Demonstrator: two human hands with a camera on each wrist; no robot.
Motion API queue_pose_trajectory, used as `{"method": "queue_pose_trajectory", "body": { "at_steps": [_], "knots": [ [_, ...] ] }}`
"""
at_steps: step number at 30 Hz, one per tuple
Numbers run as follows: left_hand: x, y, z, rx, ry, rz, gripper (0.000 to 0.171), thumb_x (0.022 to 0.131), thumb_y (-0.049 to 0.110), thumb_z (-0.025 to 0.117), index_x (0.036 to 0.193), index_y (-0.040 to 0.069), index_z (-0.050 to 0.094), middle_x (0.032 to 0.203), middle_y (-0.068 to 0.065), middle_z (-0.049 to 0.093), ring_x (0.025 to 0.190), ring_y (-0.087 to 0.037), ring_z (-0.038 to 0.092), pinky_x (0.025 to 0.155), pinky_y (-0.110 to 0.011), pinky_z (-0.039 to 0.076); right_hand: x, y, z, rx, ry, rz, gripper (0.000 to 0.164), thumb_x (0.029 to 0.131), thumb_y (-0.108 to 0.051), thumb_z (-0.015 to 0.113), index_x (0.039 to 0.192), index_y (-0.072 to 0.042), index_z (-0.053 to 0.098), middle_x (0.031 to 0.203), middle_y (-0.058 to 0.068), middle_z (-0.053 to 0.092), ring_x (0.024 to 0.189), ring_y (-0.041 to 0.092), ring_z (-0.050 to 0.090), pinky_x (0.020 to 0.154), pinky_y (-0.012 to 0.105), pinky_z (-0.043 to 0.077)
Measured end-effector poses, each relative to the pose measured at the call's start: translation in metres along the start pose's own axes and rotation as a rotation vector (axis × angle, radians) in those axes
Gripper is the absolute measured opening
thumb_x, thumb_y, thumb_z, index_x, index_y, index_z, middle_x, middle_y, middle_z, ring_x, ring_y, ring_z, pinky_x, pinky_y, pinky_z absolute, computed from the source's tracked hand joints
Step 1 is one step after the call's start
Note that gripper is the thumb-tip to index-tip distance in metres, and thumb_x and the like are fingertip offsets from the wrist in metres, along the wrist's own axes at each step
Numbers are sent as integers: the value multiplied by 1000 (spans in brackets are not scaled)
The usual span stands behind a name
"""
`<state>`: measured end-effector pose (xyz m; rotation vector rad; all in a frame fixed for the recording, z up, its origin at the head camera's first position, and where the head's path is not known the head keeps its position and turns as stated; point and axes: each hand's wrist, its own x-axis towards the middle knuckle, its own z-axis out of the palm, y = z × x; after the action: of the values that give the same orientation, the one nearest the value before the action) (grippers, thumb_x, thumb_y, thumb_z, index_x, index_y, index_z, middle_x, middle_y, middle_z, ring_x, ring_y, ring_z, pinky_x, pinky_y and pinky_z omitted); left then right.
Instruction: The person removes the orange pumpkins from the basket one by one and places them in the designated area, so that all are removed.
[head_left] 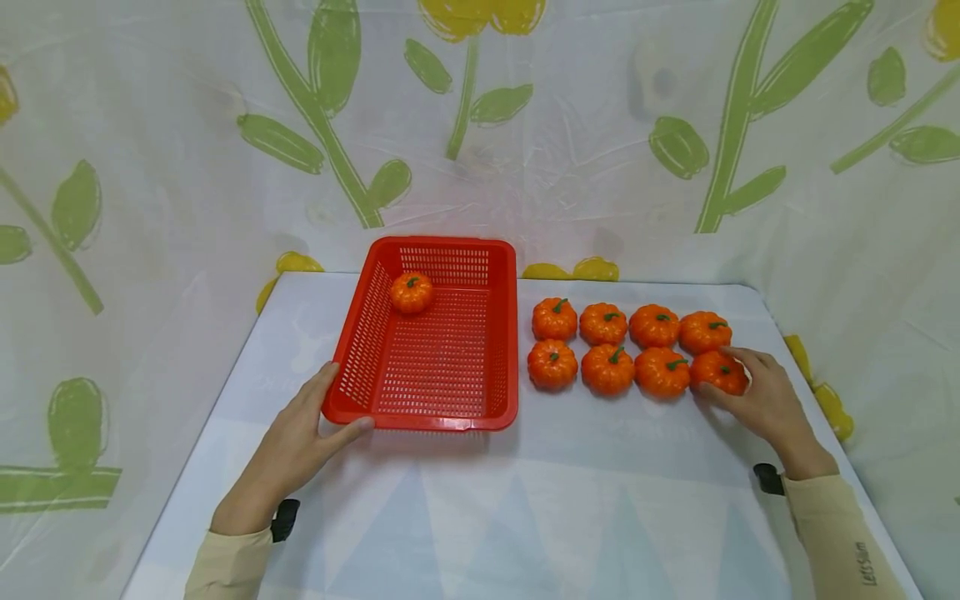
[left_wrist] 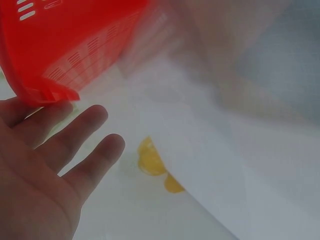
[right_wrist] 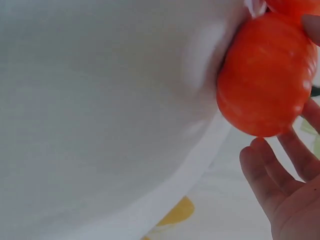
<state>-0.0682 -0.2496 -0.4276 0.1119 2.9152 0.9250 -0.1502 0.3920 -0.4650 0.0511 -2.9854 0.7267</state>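
A red plastic basket (head_left: 429, 422) with slotted walls stands on the table, holding one small orange pumpkin (head_left: 412, 292) near its back left corner. At the basket's front left corner, my left hand (head_left: 296, 442) spreads its thumb and nearly straight fingers; in the left wrist view, fingertips (left_wrist: 62, 107) touch the rim. Two rows of several small orange pumpkins lie right of the basket. My right hand (head_left: 765, 402) holds the front row's rightmost pumpkin (head_left: 716, 372) between thumb and fingers. That pumpkin (right_wrist: 267, 75) fills the upper right of the right wrist view.
The other pumpkins sit close together, among them the neighbouring front one (head_left: 662, 372) and the back right one (head_left: 705, 332). A pale cloth with blue triangles covers the table (head_left: 570, 500). Behind and beside it hangs a flower-patterned curtain (head_left: 555, 183).
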Motion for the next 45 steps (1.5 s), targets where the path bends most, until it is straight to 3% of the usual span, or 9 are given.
{"method": "queue_pose_trajectory", "body": {
  "at_steps": [9, 16, 19, 26, 32, 39, 45],
  "knots": [
    [0, 2, -2, -3, -15, -7, 110, 87, 67, 67, 165, 15, 9, 167, -14, 18, 149, -41, 25, 110, -69, 32, 6, -20, -14, 64, 177, -55, 59, 92, -28, 76, 138, 1, 54, 140, 31, 48, 127, 51, 40, 100, 74, 36],
    [1, 1, -2, -5, -10, 3, 109, 88, 64, 69, 165, 15, 9, 167, -14, 19, 149, -41, 25, 110, -69, 32, 18, -62, -16, 141, 237, -154, 50, 92, -24, 76, 134, -3, 59, 141, 22, 51, 130, 44, 43, 103, 69, 38],
    [2, 1, -1, -5, -7, 4, 109, 88, 64, 69, 165, 15, 9, 167, -14, 19, 149, -41, 25, 110, -69, 32, 24, -85, -15, 163, 225, -218, 49, 92, -21, 77, 135, -4, 59, 142, 20, 51, 133, 43, 41, 107, 69, 34],
    [1, 2, -2, -6, -10, -8, 109, 87, 65, 68, 165, 16, 9, 167, -13, 19, 148, -41, 26, 110, -69, 33, 40, -137, -3, 207, 177, -391, 51, 89, -17, 79, 136, -9, 59, 144, 12, 51, 133, 35, 45, 106, 63, 39],
    [-2, 3, -5, -6, -20, -51, 110, 87, 67, 67, 165, 18, 8, 167, -16, 19, 147, -44, 27, 106, -72, 36, 61, -183, 18, 239, 64, -531, 55, 92, -21, 77, 142, -11, 55, 144, 6, 51, 135, 28, 46, 109, 55, 42],
    [-2, 2, -1, -22, -11, -39, 109, 87, 68, 67, 165, 18, 9, 166, -16, 21, 147, -43, 27, 106, -71, 35, 75, -229, 36, 270, -45, -540, 57, 96, -35, 71, 147, -18, 50, 150, 2, 46, 138, 22, 42, 110, 52, 42],
    [-2, 4, -1, -20, -9, -30, 108, 87, 64, 69, 165, 16, 10, 166, -16, 21, 146, -43, 28, 107, -71, 35, 89, -262, 42, 309, -56, -615, 57, 97, -32, 70, 146, -11, 50, 146, 3, 48, 132, 20, 47, 108, 46, 45]
  ]
}}
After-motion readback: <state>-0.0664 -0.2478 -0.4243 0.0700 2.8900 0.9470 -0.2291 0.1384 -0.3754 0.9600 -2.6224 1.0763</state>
